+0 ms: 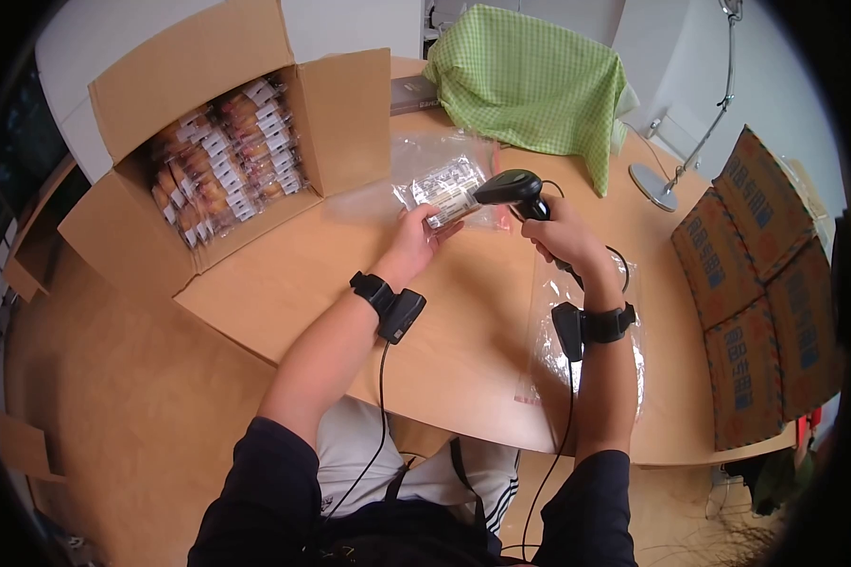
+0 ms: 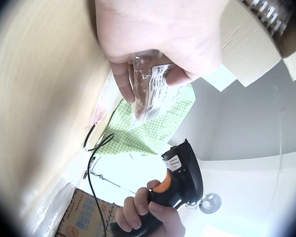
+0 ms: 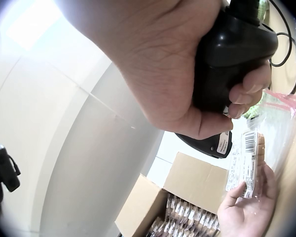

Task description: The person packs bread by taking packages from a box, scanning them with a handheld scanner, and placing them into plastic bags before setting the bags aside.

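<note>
My left hand (image 1: pixel 416 244) pinches a small clear-wrapped packet (image 2: pixel 143 91) between thumb and fingers, above the table. The packet looks like brown baked bread, and its white label with a barcode (image 3: pixel 250 142) shows in the right wrist view. My right hand (image 1: pixel 569 233) grips a black barcode scanner (image 1: pixel 509 188) by its handle. An orange trigger (image 2: pixel 163 183) shows beside that hand's fingers in the left wrist view. The scanner's head points toward the packet, a short gap away.
An open cardboard box (image 1: pixel 350 123) at left holds rows of similar packets (image 1: pixel 227 161). Clear plastic bags (image 1: pixel 359 198) lie behind the left hand and under the right wrist. A green checked cloth (image 1: pixel 529 85), a lamp base (image 1: pixel 652 187) and printed cartons (image 1: pixel 742 312) stand around.
</note>
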Demonstrator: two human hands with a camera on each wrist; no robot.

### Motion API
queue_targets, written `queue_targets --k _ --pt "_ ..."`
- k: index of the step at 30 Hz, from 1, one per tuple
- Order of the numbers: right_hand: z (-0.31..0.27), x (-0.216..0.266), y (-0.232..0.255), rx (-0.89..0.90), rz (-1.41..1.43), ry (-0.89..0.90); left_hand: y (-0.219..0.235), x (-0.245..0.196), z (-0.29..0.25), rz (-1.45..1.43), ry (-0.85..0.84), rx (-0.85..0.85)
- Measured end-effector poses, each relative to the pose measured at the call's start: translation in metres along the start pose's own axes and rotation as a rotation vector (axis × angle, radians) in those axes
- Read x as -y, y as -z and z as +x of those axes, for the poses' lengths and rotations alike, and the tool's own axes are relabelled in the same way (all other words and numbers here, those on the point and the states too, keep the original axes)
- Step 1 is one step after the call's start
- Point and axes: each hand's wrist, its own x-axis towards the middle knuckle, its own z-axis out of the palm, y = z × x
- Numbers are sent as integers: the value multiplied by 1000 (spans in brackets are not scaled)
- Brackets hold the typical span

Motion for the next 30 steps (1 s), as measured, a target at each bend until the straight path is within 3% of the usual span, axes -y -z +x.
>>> queue_targets --k 4,6,10,12,16,19,23,26,30 --pt "11 -15 -2 -26 -22 -5 0 0 0 45 10 -48" --pt "10 -14 -5 -139 -87 -2 2 1 1 41 -1 -49" --pt "23 -29 -4 -117 -6 -47 2 3 4 12 -17 -90" --pt "35 -46 -8 -186 -107 133 6 5 9 -3 -26 -101" --pt "45 -45 -21 -293 -315 255 14 6 13 -56 -116 -166" --pt "67 -58 -29 -296 -450 466 7 2 8 -62 -167 -220" --pt "94 -60 -31 -276 -645 410 11 4 10 -85 -242 -271" --pt "118 -70 -33 -250 -639 356 17 9 15 -104 -264 -311" --pt "141 -87 -37 -160 -598 426 19 9 17 -113 -263 -329"
